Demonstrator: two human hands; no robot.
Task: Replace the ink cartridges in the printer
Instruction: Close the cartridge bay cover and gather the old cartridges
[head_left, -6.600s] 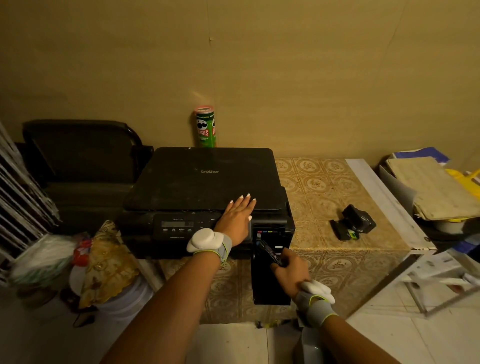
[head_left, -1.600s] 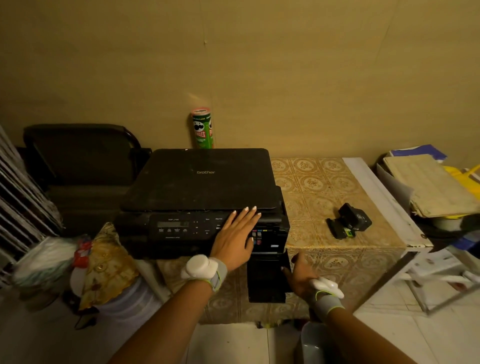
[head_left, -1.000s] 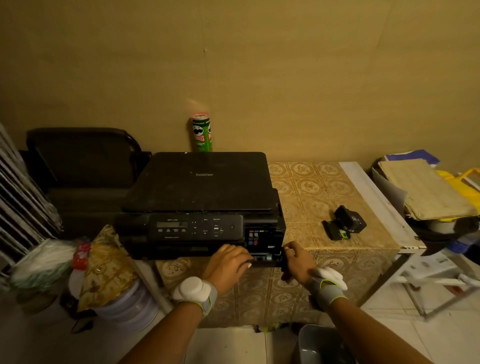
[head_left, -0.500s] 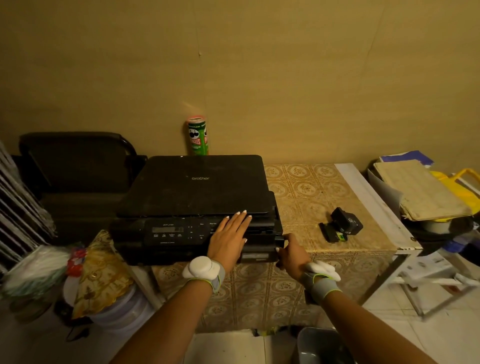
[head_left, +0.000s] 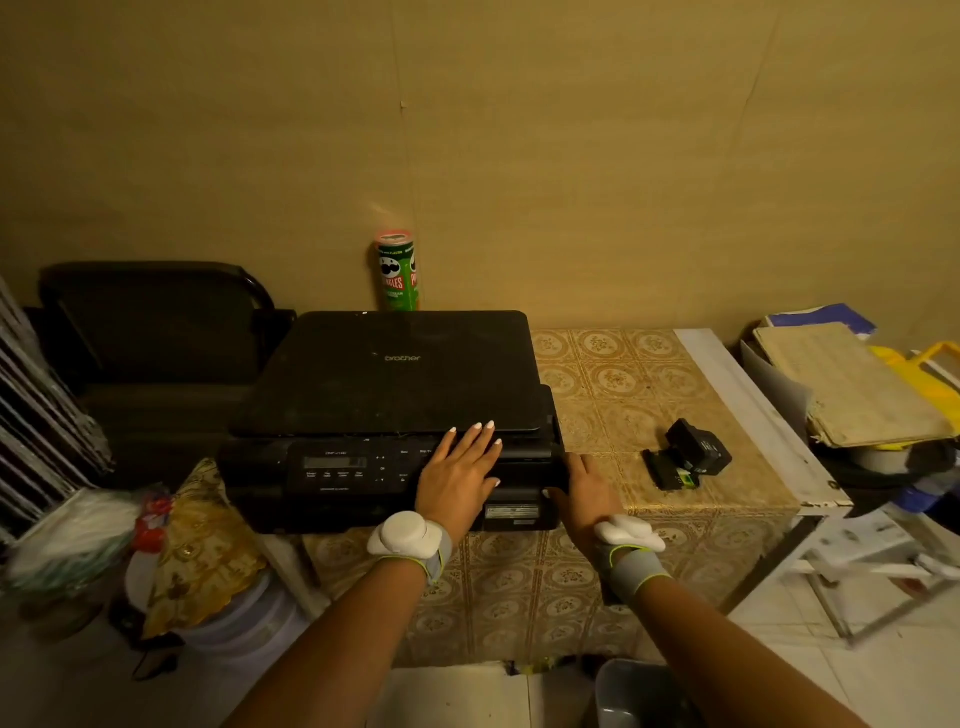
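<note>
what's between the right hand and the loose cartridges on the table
Nothing visible. The right hand rests at the printer's front right corner, and only bare patterned tablecloth lies between it and the black cartridges to its right.

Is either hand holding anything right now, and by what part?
Nothing is held. Left hand lies flat on the printer; right hand presses its front right corner.

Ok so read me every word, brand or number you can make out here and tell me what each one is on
"brother": on the printer lid.
"PRINGLES": on the green can behind the printer; its smaller print is blurred.
Model line above the display: too small to read surely.
Button captions, front sticker, cartridge labels: too small to read.
</note>
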